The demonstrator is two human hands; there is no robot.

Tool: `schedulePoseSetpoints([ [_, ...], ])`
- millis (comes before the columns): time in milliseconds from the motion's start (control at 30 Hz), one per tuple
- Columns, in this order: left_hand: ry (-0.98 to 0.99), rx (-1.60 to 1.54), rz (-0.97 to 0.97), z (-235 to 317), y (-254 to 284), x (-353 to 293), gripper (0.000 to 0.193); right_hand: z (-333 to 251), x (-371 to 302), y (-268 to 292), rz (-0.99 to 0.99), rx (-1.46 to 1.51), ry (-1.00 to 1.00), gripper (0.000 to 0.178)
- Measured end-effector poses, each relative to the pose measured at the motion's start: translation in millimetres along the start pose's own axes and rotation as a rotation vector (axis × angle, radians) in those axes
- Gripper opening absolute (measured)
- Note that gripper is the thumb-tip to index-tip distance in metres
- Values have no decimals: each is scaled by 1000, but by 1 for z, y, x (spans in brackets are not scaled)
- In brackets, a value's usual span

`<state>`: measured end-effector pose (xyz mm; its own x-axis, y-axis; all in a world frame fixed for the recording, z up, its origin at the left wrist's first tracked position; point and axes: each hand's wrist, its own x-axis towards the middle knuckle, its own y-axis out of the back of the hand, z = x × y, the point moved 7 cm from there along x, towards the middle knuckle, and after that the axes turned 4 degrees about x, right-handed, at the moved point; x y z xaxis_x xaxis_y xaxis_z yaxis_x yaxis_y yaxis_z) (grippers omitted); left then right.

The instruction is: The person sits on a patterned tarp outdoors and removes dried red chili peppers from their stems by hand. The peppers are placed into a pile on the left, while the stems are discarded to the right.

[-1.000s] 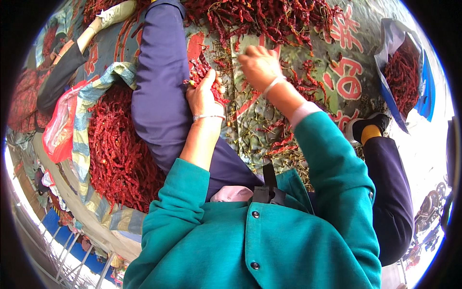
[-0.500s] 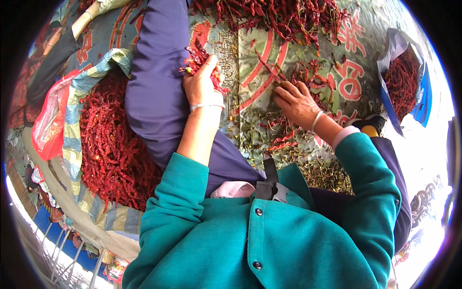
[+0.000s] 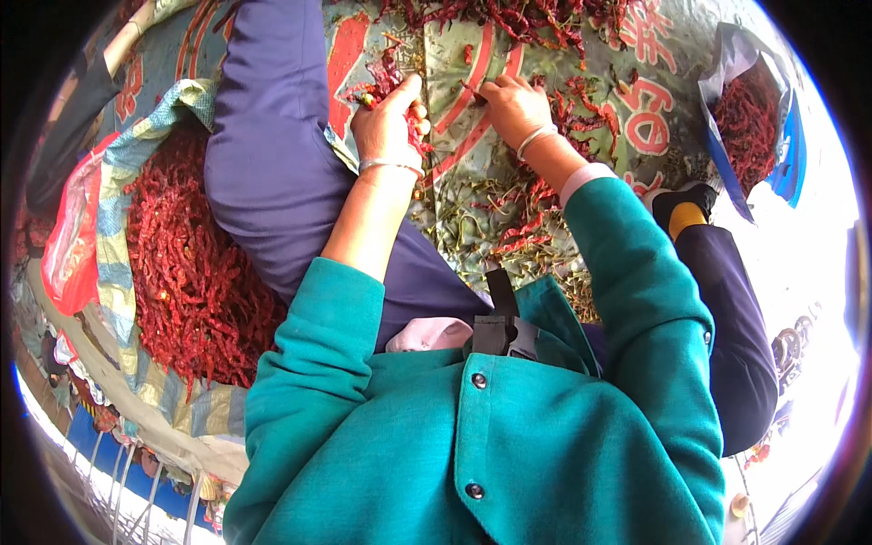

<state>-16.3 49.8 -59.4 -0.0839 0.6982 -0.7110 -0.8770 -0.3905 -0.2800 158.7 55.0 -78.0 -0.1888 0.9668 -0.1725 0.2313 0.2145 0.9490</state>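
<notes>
My left hand point(image 3: 386, 132) is closed around a bunch of dried red chilies point(image 3: 388, 71), whose ends stick out past the thumb and below the fingers. To its right, just above the printed sheet, my right hand point(image 3: 520, 113) is closed with its fingertips pinched together. A thin dark chili end point(image 3: 473, 94) shows at those fingertips; the rest is hidden. Loose dried chilies point(image 3: 586, 113) lie beside the right hand, and stems and bits point(image 3: 463, 213) are scattered on the sheet below it.
A woven sack point(image 3: 113, 236) full of dried chilies point(image 3: 195, 272) stands at the left, beside a red bag point(image 3: 74, 245). More chilies point(image 3: 536, 18) are heaped at the far edge. Another bag point(image 3: 713, 136) of chilies stands at the right. Another person's arm point(image 3: 120, 45) shows at the upper left.
My right hand has moved left and away from me, off the loose chilies, and its spread fingers have closed into a pinch. The left hand still grips its bunch.
</notes>
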Motion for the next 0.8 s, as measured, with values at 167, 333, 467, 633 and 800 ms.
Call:
schedulePoseSetpoints([
  [167,14,104,-32,-14,6,-6,10,-32,-19,35,297,704,-132,16],
  [333,171,205,-211,-30,-9,-15,13,-40,-35,25,267,1102,-207,13],
  [467,-39,174,-72,-12,-4,-7,12,-39,-39,18,2,1349,-358,15],
  [633,-96,278,-91,-6,-16,-9,9,-40,-38,10,-59,1281,-251,17],
  [800,-225,121,-19,7,-9,-5,9,-33,-38,12,-148,1350,-380,15],
])
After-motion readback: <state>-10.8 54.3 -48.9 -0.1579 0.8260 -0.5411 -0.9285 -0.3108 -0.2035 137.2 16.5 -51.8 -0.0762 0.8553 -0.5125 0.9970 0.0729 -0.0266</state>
